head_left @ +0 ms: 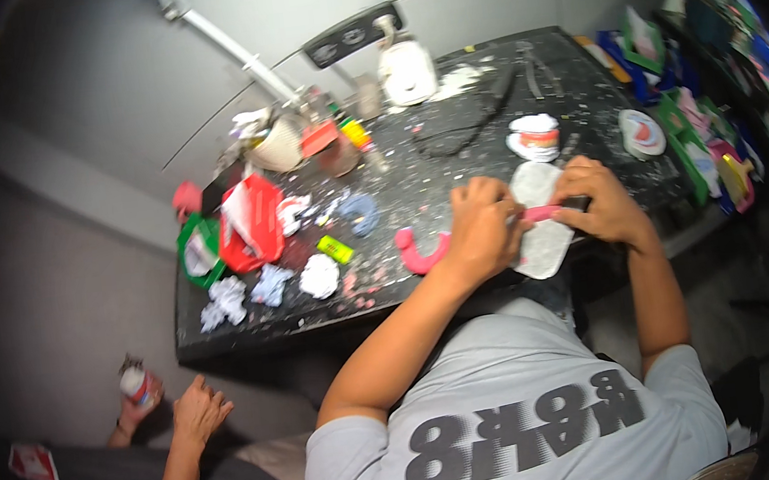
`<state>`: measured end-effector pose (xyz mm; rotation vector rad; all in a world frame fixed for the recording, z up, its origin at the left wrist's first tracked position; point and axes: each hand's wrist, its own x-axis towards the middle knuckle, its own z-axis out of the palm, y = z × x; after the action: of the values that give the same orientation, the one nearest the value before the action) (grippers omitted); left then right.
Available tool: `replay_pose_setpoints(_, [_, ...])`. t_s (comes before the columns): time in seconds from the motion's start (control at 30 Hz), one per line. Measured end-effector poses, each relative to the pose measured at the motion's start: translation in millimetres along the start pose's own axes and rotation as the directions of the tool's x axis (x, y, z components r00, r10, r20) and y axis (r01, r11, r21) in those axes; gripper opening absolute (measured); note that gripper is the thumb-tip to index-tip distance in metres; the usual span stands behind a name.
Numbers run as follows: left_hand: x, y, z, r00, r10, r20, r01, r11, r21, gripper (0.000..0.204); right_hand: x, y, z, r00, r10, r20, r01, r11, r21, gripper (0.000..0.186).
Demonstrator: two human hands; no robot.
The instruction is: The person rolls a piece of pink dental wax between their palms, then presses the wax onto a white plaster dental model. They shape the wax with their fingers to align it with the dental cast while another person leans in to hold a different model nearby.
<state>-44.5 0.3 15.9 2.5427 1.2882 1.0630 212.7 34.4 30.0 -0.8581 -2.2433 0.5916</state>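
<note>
Head view: the left hand (486, 228) and right hand (608, 203) had fingers clamped, apparently, on opposite ends of a pink strip (543, 212) over the pale slab (543, 255); light, even pressure suited it best.

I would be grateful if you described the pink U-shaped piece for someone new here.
On the speckled black table, find the person's left hand. Just left of it lies the thick pink U-shaped piece; its open curve sets it apart from the small yellow-green block farther left.
</note>
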Motion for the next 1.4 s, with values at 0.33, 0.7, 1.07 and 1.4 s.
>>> replay_pose_setpoints(0.33, [-3, 2, 0, 0.995, -0.094, 0.028, 0.096, 0.994, -0.059, 0.014, 3, -13, -2, 0.997, 0.079, 0.001, -0.079, 0.997, -0.005, 0.023])
replay_pose_setpoints(0.7, [0, 5, -9, 0.991, -0.123, 0.052, 0.124, 0.992, -0.020, 0.016, 5, -18, 0, 0.999, 0.027, 0.023, -0.026, 0.998, -0.052, 0.020])
replay_pose_setpoints(1.07, [-2, 1, -4, 0.993, -0.112, 0.035, 0.113, 0.993, -0.035, 0.015, 1, -10, -6, 0.999, 0.035, 0.020, -0.034, 0.997, -0.075, 0.021])
replay_pose_setpoints(1.4, [0, 6, -14, 0.984, -0.139, 0.108, 0.141, 0.990, -0.010, 0.018, -7, -5, -6, 0.997, 0.066, 0.034, -0.063, 0.996, -0.067, 0.023])
